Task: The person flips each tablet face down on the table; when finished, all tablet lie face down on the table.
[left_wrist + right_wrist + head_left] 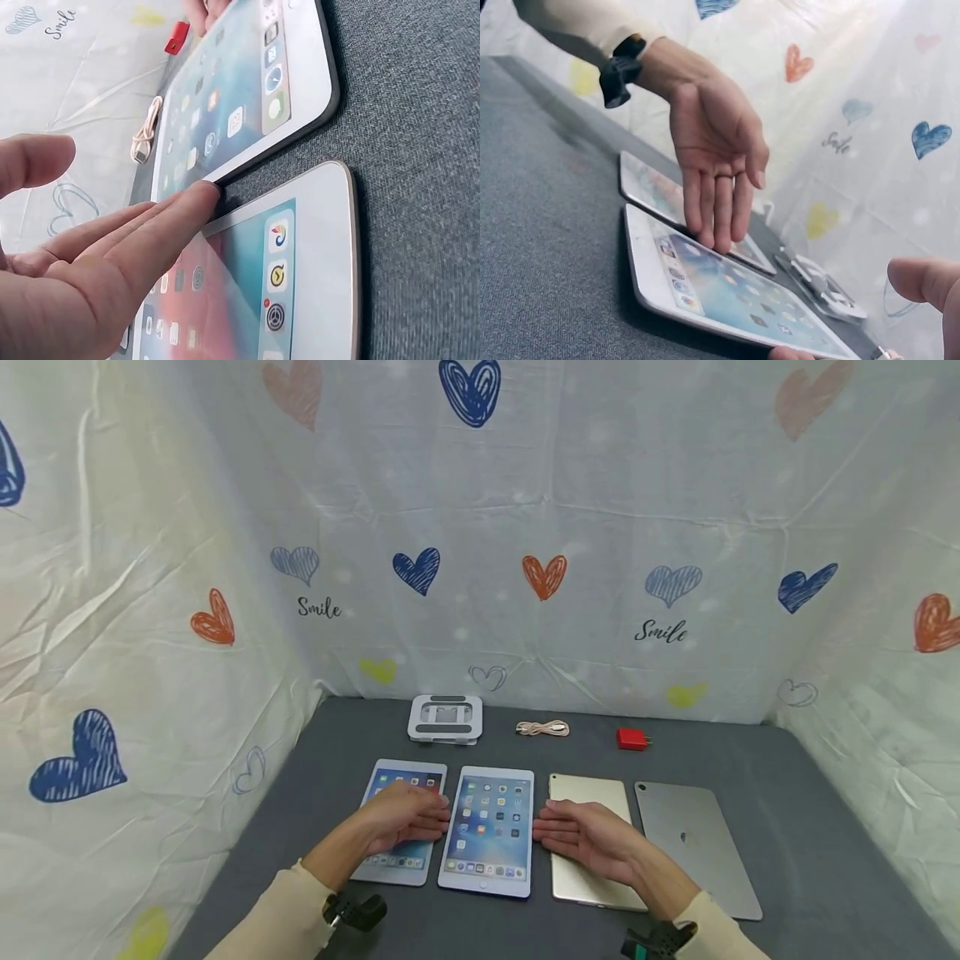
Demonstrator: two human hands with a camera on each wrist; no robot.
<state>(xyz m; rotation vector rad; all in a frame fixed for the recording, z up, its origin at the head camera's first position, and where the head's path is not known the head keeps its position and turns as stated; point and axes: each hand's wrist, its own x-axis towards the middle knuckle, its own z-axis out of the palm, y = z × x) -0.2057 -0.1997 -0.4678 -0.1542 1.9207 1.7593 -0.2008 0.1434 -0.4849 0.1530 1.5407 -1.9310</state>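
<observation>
Black wrist straps point(362, 912): one on each arm, nearer the person than the centre tablet point(487, 831).
Centre tablet: on the table point(825, 827), screen up and lit, between the two hands.
Left hand point(405, 818): at the centre tablet's left edge; fingers extended and together. Left wrist view shows its thumb held apart; right wrist view alone shows a thin dark band on one finger.
Right hand point(592, 839): at the centre tablet's right edge; fingers extended, close together. Firm contact with the edge: cannot tell.
Left tablet point(408, 858): just left of the centre tablet, lit, beneath the left hand; left wrist view makes out a gear icon with red badge.
Gold tablet point(588, 789): just right of the centre tablet, back up.
Grey tablet point(701, 843): farther right, back up; shown in head view only.
Red charger point(632, 739): beyond the centre tablet, rightward; prongs visible in head view only.
Cable point(543, 728): beyond the centre tablet, bundled.
Stand point(446, 727): beyond the centre tablet, slightly left, folded flat.
</observation>
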